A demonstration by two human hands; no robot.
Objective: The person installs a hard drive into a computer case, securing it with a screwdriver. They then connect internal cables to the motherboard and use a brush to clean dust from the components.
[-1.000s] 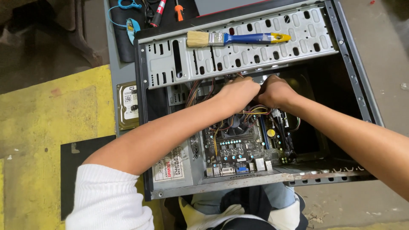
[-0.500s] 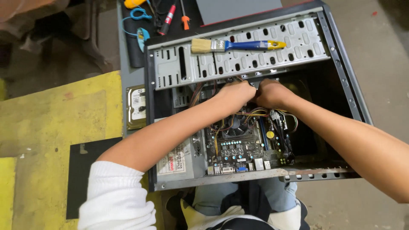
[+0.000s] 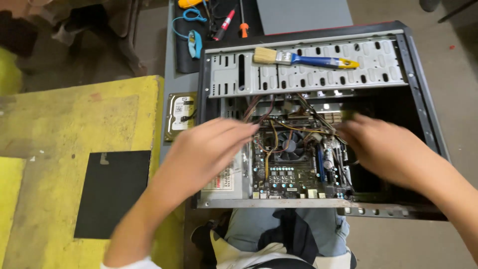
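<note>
My hands over the open computer

The green board (image 3: pixel 294 159) lies between my left hand (image 3: pixel 209 149) and right hand (image 3: pixel 383 149), equally near both. Fingers look spread, empty, though blurry.

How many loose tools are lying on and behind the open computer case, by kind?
Paintbrush, on the drive cage: 1
Screwdrivers, one red and black, one orange-handled: 2
Blue-handled tool, kind unclear: 1
Yellow item, cut off at the edge: 1
Total: 5
</note>
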